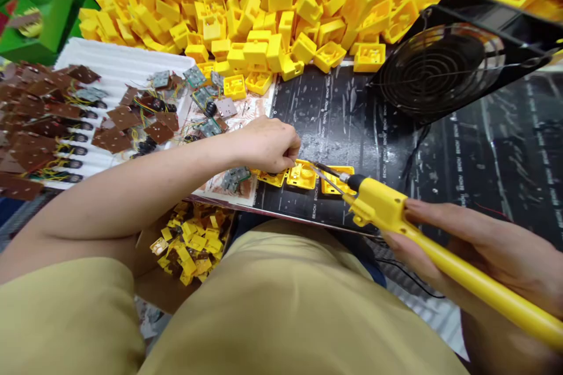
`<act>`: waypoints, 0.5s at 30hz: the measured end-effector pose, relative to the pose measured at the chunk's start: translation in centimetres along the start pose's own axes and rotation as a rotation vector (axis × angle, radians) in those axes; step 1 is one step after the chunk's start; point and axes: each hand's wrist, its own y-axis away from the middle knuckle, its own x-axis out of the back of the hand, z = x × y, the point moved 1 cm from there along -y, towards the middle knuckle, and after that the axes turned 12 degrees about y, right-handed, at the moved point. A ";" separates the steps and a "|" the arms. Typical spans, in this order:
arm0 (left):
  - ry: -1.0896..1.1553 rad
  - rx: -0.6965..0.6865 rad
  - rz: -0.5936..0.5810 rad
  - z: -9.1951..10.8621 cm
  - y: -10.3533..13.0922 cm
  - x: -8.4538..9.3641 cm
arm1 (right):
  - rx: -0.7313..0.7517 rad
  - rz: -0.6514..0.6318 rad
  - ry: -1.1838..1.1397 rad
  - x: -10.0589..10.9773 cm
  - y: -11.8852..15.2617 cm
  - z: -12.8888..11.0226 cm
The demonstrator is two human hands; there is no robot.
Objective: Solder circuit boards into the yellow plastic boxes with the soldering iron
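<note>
Three small open yellow cases sit in a row along the near edge of the black worktop: the middle case in plain view, the right case partly behind the tool, and the left case partly under the person's own left hand. That left hand is curled with its fingertips down by the left and middle cases; whether it pinches something there I cannot tell. The right hand is wrapped round the handle of a yellow tool, which looks like a soldering iron with a feed guide, its thin tip pointing at the middle case's far right corner; contact cannot be made out. The step in hand seems to be tool work at these cases, and the next move would call for a steady tip and left fingers clear of it. Just left of the row lies a grey-green circuit board; farther left, a white ribbed tray bears wired brown boards. A heap of yellow cases spreads behind, a black fan stands tilted at the right, and a cardboard box of yellow pieces sits below the worktop's edge.
</note>
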 end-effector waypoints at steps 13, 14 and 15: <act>0.043 0.016 -0.031 -0.1 0.0 0.0 | 0.183 -0.074 -0.093 -0.7 -2.5 -1.6; 0.043 0.011 -0.025 -0.1 -0.1 0.0 | 0.206 -0.080 -0.082 -0.7 -2.5 -1.5; 0.042 0.007 -0.018 -0.1 -0.1 0.0 | 0.218 -0.082 -0.073 -0.6 -2.5 -1.3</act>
